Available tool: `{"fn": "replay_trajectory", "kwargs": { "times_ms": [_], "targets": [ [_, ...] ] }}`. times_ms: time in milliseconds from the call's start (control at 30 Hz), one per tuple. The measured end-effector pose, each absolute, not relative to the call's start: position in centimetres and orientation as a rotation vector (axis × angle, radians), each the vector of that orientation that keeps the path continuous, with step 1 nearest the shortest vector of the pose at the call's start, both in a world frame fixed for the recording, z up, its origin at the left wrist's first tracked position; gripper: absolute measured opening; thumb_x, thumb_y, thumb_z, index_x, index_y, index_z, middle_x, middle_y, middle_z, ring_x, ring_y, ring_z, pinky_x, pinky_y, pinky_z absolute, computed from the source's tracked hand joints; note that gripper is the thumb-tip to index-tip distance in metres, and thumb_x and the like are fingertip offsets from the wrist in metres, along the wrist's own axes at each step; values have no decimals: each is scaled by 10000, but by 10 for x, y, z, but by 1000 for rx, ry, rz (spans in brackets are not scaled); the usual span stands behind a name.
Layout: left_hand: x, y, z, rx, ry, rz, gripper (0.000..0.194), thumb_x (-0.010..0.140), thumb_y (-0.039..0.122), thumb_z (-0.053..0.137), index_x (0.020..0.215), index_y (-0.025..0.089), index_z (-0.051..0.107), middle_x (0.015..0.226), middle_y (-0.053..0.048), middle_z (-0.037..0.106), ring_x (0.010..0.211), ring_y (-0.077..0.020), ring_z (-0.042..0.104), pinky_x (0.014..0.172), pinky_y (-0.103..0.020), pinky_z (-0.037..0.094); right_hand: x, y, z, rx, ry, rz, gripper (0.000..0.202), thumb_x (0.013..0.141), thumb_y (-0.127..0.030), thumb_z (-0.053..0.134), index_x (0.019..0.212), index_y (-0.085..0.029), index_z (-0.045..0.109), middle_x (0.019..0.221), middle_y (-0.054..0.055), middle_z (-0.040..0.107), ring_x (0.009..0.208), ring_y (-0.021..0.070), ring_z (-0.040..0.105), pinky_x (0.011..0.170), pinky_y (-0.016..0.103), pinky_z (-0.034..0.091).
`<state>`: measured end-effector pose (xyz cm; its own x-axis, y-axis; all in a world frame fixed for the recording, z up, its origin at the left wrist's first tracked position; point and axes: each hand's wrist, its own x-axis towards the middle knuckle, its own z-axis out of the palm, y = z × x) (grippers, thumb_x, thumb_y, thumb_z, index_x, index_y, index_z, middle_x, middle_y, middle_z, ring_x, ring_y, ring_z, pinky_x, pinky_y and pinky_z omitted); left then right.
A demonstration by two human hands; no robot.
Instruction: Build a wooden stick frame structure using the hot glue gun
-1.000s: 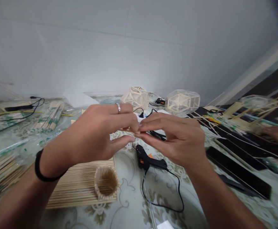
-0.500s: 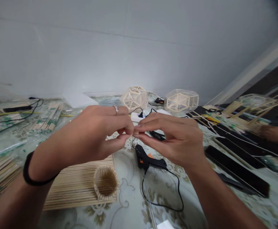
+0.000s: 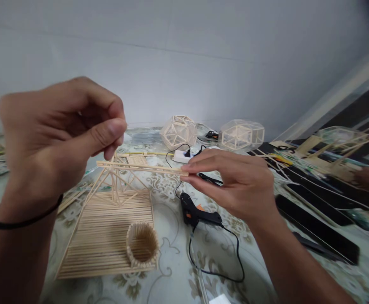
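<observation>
While the left hand (image 3: 64,135), fingertips together, any hold unclear, hangs by the frame (image 3: 117,196) at the far edge of the board (image 3: 98,236), the cup (image 3: 142,240) sits at the near right corner, seemingly out of the way. The strip (image 3: 149,168) runs rightward from the frame's top, past the glue gun (image 3: 189,206), to the right hand (image 3: 235,181), which pinches its end, apparently to steady it.
</observation>
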<state>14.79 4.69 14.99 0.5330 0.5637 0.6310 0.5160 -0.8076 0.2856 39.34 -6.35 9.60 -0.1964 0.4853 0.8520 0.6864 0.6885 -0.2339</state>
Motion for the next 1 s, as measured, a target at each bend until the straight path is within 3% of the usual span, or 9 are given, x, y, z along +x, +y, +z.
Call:
{"fn": "replay_trajectory", "kwargs": {
  "times_ms": [33,100,200,333,500,600,700,867,1000],
  "targets": [
    [150,45,150,2500,656,1407,177,1034,222,660,868,163,650,682,100,592,625,-33,562,524,-220,440,394,-64,96,-922,-1849,-237,220,886,-78,799,977,-279,800,875,2,845,777,183,798,716,333,676],
    [152,42,150,2309,389,1510,158,958,206,741,809,179,696,652,84,622,557,-47,552,450,-250,404,394,-64,96,-926,-1851,-232,228,890,-80,796,982,-289,804,877,-2,845,775,187,797,713,341,677],
    [152,40,148,2374,387,1462,187,971,173,670,786,190,685,649,56,582,566,-63,491,469,-302,335,394,-64,97,-935,-1852,-219,232,895,-93,795,987,-306,808,878,-9,845,772,193,796,703,352,677],
    [152,36,149,2471,405,1378,279,993,160,528,717,192,552,597,46,432,546,-76,394,494,-326,255,394,-63,96,-918,-1862,-215,233,894,-81,794,988,-294,807,880,-2,846,776,186,795,701,338,672],
    [157,34,154,2664,220,1077,486,1027,258,587,612,184,345,550,71,257,474,-57,236,452,-273,198,395,-64,96,-934,-1862,-199,254,902,-83,778,997,-316,815,880,-8,844,792,193,794,717,355,671],
    [162,34,151,2739,51,603,370,1015,246,647,663,188,548,530,90,425,465,-50,359,475,-208,297,395,-64,96,-940,-1869,-196,270,905,-78,770,992,-329,820,881,-17,844,794,193,796,719,351,671],
    [167,31,143,2715,3,330,214,961,125,654,771,209,706,563,72,615,496,-67,518,533,-191,384,395,-64,96,-947,-1864,-199,253,897,-79,777,977,-315,825,880,-12,845,790,189,797,717,332,668],
    [176,23,133,2606,-72,270,324,885,-8,564,868,245,765,710,32,758,618,-121,670,623,-223,480,395,-64,96,-939,-1864,-205,256,904,-81,765,979,-318,824,873,-14,843,790,191,795,702,331,665],
    [179,21,132,2528,-23,142,329,859,-47,527,948,214,705,851,25,790,733,-122,706,676,-215,504,395,-63,96,-935,-1871,-199,280,907,-72,754,997,-328,824,889,-16,846,797,193,797,708,340,672]
  ]
}}
